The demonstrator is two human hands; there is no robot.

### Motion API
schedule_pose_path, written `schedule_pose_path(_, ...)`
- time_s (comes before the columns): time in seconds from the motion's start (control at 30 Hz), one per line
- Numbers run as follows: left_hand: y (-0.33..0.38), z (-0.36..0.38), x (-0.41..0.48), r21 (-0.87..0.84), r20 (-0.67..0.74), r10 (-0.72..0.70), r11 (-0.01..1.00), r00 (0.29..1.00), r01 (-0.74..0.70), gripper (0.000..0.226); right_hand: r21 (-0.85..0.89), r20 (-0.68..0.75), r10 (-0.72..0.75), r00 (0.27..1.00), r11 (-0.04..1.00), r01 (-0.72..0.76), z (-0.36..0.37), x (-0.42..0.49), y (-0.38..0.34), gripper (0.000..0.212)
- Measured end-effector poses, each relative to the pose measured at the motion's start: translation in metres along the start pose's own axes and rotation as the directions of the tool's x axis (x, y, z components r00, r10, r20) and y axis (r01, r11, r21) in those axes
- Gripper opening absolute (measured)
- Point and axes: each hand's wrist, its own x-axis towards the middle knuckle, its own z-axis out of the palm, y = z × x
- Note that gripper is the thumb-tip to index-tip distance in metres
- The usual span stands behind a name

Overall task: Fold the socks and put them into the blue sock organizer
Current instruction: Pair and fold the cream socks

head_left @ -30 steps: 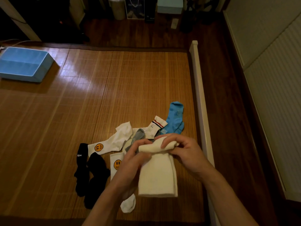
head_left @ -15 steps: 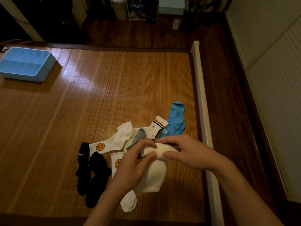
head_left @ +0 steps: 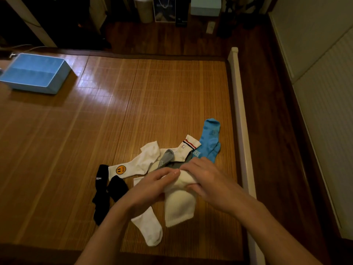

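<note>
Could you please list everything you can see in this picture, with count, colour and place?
blue sock organizer: one, blue, far left on the mat.
cream sock: one bundle, cream, top rolled, between the hands.
white socks: two, one showing a yellow smiley, left of the bundle.
striped sock: one, white with red and dark stripes, behind the hands.
grey sock: one, grey, beside the striped one.
blue socks: seemingly two, overlapping, by the rail.
black socks: two, black, left of the pile.
mat: one, brown bamboo.
rail: one, white, right of mat.
left hand: grips the roll's left end.
right hand: grips its right end.
</note>
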Motion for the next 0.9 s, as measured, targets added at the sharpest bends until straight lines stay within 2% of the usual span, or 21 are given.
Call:
schedule_pose_path(0.13,0.006,-0.016,0.002,0.116,0.065,0.047,0.992,0.997,-0.054,0.037,-0.063,-0.115,-0.048,0.992,0.997,0.041,0.002,-0.003,-0.004,0.046)
schedule_pose_path(0.23,0.011,-0.022,0.002,0.329,0.109,0.114,0.933,0.987,-0.144,0.047,-0.068,-0.149,-0.053,0.987,0.997,0.043,0.001,-0.003,-0.003,0.044)
schedule_pose_path(0.27,0.009,-0.022,0.002,0.353,0.111,0.128,0.922,0.985,-0.160,0.047,-0.059,-0.162,-0.049,0.986,0.997,0.040,0.000,-0.003,-0.002,0.044)
schedule_pose_path(0.3,0.007,-0.021,0.002,0.320,0.109,0.136,0.933,0.985,-0.164,0.046,-0.050,-0.175,-0.044,0.984,0.998,0.036,-0.001,-0.003,-0.002,0.044)
schedule_pose_path(0.4,-0.004,-0.012,0.002,0.083,0.080,0.096,0.991,0.992,-0.103,0.040,-0.052,-0.198,-0.028,0.980,0.998,0.018,-0.002,-0.004,-0.003,0.041)
schedule_pose_path(0.53,-0.012,0.002,0.003,-0.106,0.051,0.069,0.992,0.996,-0.063,0.053,-0.116,-0.201,-0.008,0.980,0.993,-0.016,0.003,-0.004,-0.005,0.038)
schedule_pose_path(0.6,-0.015,0.005,0.004,-0.178,0.021,0.066,0.982,0.998,-0.061,0.052,-0.175,-0.195,-0.014,0.981,0.984,-0.020,0.006,-0.005,-0.007,0.040)
schedule_pose_path(0.67,-0.018,0.005,0.003,-0.175,-0.007,0.072,0.982,0.997,-0.073,0.043,-0.212,-0.163,-0.031,0.986,0.977,-0.005,0.011,-0.007,-0.006,0.043)
schedule_pose_path(0.73,-0.022,0.004,0.001,-0.095,-0.014,0.104,0.990,0.994,-0.105,0.034,-0.127,-0.106,-0.012,0.994,0.992,-0.002,0.012,-0.008,-0.002,0.043)
schedule_pose_path(0.8,-0.026,0.001,-0.002,0.055,-0.009,0.202,0.978,0.979,-0.201,0.031,0.144,0.001,0.100,0.995,0.985,-0.099,0.005,-0.009,0.002,0.041)
schedule_pose_path(0.87,-0.029,-0.001,-0.005,0.214,0.022,0.318,0.924,0.948,-0.316,0.036,0.393,0.108,0.176,0.978,0.896,-0.204,-0.001,-0.010,0.009,0.042)
schedule_pose_path(0.9,-0.029,-0.002,-0.005,0.259,0.032,0.356,0.900,0.934,-0.351,0.040,0.433,0.145,0.178,0.973,0.873,-0.224,-0.003,-0.010,0.012,0.043)
